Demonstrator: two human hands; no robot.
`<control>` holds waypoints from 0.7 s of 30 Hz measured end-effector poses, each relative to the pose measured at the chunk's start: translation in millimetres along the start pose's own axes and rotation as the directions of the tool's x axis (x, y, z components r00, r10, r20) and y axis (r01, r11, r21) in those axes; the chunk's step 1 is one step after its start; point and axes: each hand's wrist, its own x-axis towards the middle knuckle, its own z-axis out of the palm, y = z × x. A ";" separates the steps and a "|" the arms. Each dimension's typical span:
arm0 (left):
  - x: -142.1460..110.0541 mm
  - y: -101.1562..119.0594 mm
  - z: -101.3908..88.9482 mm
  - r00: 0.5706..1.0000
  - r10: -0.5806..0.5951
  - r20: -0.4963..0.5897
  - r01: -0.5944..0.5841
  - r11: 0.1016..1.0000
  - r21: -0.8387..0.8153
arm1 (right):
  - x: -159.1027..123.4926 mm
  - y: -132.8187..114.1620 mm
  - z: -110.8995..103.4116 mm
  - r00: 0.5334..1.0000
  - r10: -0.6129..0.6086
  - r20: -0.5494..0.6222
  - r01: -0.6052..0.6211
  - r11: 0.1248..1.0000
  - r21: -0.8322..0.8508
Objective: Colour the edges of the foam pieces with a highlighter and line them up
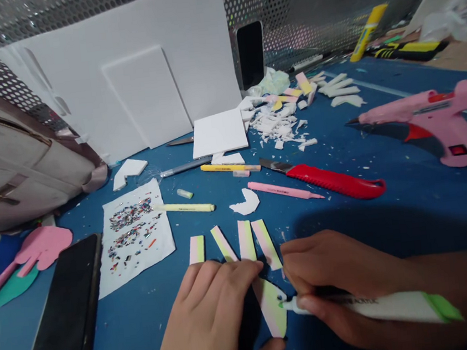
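Observation:
My left hand [214, 305] lies over the work, its index finger and thumb steadying a pink-and-green foam piece [274, 312] with a rounded end and a small hole or dark spot. Held in my right hand [336, 275] is a white acrylic marker [389, 309] with a green end. Its green tip touches the edge of that piece. Just beyond my fingers are several pink-and-green foam strips [246, 240]; my left hand covers some of their lower ends.
A red utility knife [334, 180] lies blade out, with a pink glue gun [432, 120] at right. Pens, including a pink marker [283, 190], and white foam scraps [273, 120] lie behind. At left are a phone [60, 315] and a paper with glittery bits [139, 235].

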 end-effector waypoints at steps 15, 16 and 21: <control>3.9 -2.2 -3.0 0.998 0.064 0.004 -0.064 0.997 0.046 | -0.3 0.3 -1.7 1.000 0.006 0.019 -0.007 0.999 0.032; 4.0 -2.8 -2.9 0.997 0.073 -0.001 -0.073 0.996 0.058 | -0.5 0.8 -1.7 1.000 -0.008 0.021 0.007 0.999 0.039; 3.4 -3.4 -3.1 0.997 0.076 -0.002 -0.075 0.996 0.046 | 0.3 -3.2 -2.3 0.999 0.046 -0.028 -0.046 0.999 0.019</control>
